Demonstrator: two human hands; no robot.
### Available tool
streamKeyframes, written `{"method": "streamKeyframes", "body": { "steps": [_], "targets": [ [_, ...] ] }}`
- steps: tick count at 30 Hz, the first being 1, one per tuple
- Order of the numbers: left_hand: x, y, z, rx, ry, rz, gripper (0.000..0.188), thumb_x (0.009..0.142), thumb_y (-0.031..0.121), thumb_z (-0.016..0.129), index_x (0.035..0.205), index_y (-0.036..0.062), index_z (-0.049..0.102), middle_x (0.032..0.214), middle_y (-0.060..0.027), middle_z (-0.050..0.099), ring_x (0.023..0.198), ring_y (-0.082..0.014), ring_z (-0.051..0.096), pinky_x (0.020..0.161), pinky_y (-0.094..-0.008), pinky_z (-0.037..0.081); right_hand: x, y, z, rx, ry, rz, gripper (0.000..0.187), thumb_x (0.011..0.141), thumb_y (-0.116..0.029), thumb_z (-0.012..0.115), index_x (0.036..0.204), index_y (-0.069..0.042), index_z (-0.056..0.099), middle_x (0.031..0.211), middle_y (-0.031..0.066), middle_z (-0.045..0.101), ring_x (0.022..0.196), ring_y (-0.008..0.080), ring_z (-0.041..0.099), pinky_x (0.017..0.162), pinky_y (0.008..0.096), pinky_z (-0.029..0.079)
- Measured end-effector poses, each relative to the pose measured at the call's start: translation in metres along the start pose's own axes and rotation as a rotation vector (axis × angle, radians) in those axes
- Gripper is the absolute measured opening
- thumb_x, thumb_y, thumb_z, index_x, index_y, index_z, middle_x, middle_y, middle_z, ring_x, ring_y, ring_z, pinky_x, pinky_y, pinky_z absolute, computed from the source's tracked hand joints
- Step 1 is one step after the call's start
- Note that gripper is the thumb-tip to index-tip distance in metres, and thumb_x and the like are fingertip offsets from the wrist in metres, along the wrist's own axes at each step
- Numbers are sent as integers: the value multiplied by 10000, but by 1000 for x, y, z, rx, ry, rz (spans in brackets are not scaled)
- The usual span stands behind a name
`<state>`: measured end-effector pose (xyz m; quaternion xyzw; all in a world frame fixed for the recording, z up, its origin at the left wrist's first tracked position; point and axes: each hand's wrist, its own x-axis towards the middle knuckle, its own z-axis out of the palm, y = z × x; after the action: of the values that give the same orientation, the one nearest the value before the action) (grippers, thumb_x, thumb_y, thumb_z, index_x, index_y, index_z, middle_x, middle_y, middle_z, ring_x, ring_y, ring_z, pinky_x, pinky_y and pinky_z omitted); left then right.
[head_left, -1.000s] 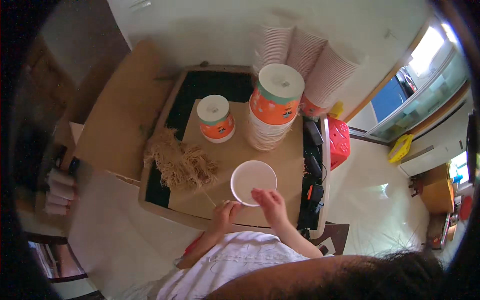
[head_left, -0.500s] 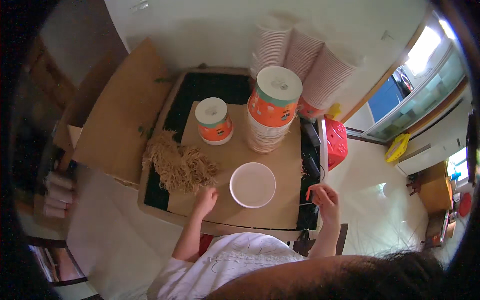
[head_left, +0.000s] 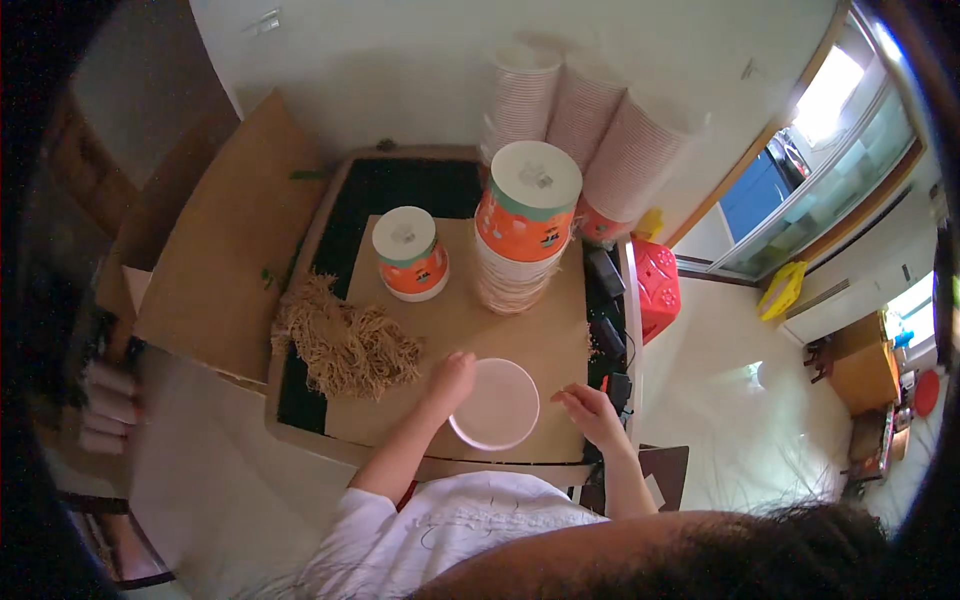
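Observation:
A white paper bowl (head_left: 494, 412) sits on the brown cardboard sheet in front of me, its open top facing up. My left hand (head_left: 453, 379) is closed at the bowl's upper left rim; its fingers are bunched and whatever they hold is too small to make out. To the right of the bowl, my right hand (head_left: 588, 411) has its fingertips pressed together, pointing at the rim but apart from it. Any thin thing in that pinch cannot be seen. A heap of tan shredded fibre strands (head_left: 350, 340) lies left of the bowl.
Behind the bowl stand an upturned orange-and-green paper bowl (head_left: 412, 262) and a taller upturned stack (head_left: 527, 215). White bowl stacks (head_left: 640, 150) lean by the wall. Dark boxy devices (head_left: 606, 272) line the table's right edge, beside a red stool (head_left: 655, 285). A large cardboard box (head_left: 230, 250) stands left.
Both hands have moved in toward the bowl: the left rightward from beside the fibre heap to the rim, the right leftward from the table's right edge. The bowl has shifted slightly nearer me.

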<state>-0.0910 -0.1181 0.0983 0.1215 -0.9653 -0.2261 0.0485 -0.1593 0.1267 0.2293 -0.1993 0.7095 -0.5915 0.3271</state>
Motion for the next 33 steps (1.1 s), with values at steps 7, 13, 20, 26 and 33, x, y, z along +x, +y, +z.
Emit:
{"method": "streamKeyframes", "body": {
  "steps": [7, 13, 20, 26, 33],
  "targets": [
    [-55, 46, -55, -479, 133, -129, 217, 718, 72, 601, 931, 37, 590, 818, -83, 551, 776, -213, 543, 708, -322, 440, 9, 25, 36, 104, -236, 144, 195, 860, -226, 489, 896, -76, 607, 633, -74, 440, 559, 23, 369, 493, 169, 287],
    [-69, 71, -92, -1119, -199, 73, 233, 729, 55, 624, 961, 32, 608, 767, -27, 539, 719, -94, 517, 655, -201, 418, 2, 19, 55, 258, -467, 235, 203, 876, -215, 478, 902, -50, 593, 622, -69, 418, 544, 21, 355, 479, 171, 286],
    [-76, 77, -83, -1047, -63, -10, 69, 742, 48, 598, 806, 24, 603, 711, -40, 526, 669, -126, 524, 596, -240, 421, -1, 16, 65, 263, -264, 236, 125, 846, -171, 530, 858, -49, 552, 624, -72, 411, 542, 11, 344, 465, 162, 265],
    [-72, 84, -71, -741, 232, 12, 66, 768, 35, 533, 717, 11, 500, 689, -112, 485, 629, -251, 509, 549, -317, 402, 3, 25, 77, 110, -59, -16, 86, 785, -56, 592, 847, -45, 534, 596, -77, 390, 522, -1, 320, 448, 165, 237],
    [-72, 81, -58, -710, 257, -5, 129, 811, 61, 477, 712, -22, 478, 664, -138, 450, 640, -283, 490, 557, -325, 389, 1, 23, 83, 18, 0, -60, 90, 771, -46, 596, 841, -42, 538, 560, -81, 366, 507, 6, 307, 441, 177, 237]
  ]
}}
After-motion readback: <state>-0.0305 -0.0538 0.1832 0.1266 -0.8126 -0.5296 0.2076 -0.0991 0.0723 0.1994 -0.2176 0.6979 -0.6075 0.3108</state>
